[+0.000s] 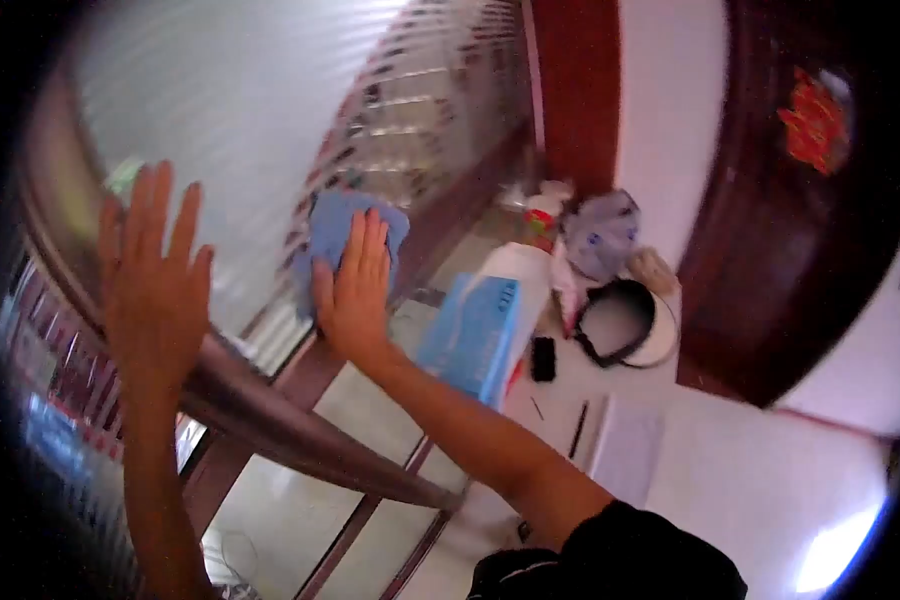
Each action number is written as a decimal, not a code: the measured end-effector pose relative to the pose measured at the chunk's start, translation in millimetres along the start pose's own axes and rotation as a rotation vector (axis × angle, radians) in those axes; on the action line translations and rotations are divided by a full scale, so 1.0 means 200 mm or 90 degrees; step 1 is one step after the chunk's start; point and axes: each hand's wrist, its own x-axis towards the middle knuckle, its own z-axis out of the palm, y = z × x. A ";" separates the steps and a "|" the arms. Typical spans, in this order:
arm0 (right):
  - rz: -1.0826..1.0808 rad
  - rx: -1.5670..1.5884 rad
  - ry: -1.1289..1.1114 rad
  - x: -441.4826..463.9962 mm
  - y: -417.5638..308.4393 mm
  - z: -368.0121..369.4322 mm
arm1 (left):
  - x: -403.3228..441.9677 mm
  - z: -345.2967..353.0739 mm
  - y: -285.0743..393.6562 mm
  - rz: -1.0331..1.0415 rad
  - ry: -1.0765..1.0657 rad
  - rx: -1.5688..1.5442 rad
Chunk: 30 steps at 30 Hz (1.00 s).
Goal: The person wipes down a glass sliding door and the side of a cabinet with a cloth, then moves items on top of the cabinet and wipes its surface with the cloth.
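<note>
My right hand (358, 300) presses a folded blue cloth (330, 215) against a ribbed glass pane (230, 110), its fingers together and pointing up the pane. The cloth shows around the fingers and past the thumb. My left hand (157, 270) is raised at the left with fingers stretched and spread, holding nothing. It overlaps the brown frame (55, 190) at the pane's left edge; whether the palm touches the frame or glass I cannot tell.
A curved brown rail (320, 440) crosses below the pane. Right of my forearm, a blue box (475, 335), a black phone-like object (543, 359), a grey cloth (602, 235) and a black-and-white round object (655, 335) lie on a white surface (730, 460). A dark door (760, 250) stands beyond.
</note>
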 end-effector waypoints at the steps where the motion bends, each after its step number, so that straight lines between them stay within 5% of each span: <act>1: 0.025 -0.018 0.056 0.08 0.09 0.01 | -0.01 0.00 0.00 0.002 0.005 0.004; 4: 0.155 -0.031 0.087 0.35 0.20 0.06 | 0.02 0.05 -0.06 0.004 0.022 -0.004; 9: 0.124 -0.165 0.203 0.19 0.15 0.30 | 0.02 0.22 -0.16 0.051 0.073 -0.011; 15: -0.107 0.027 -0.178 -0.31 -0.23 0.00 | 0.04 0.04 -0.05 0.099 0.111 0.016; 19: -0.153 0.070 -0.217 -0.27 -0.16 -0.05 | 0.03 0.06 -0.07 0.105 0.078 0.023; 22: -0.157 0.057 -0.234 -0.19 -0.06 -0.08 | 0.02 0.24 -0.10 0.090 0.245 -0.043; 24: -0.129 0.043 -0.209 -0.10 0.04 -0.11 | 0.02 0.21 -0.12 0.056 0.102 0.033; 30: -0.115 0.044 -0.211 0.14 0.42 -0.23 | 0.01 0.14 -0.07 -0.011 0.019 0.063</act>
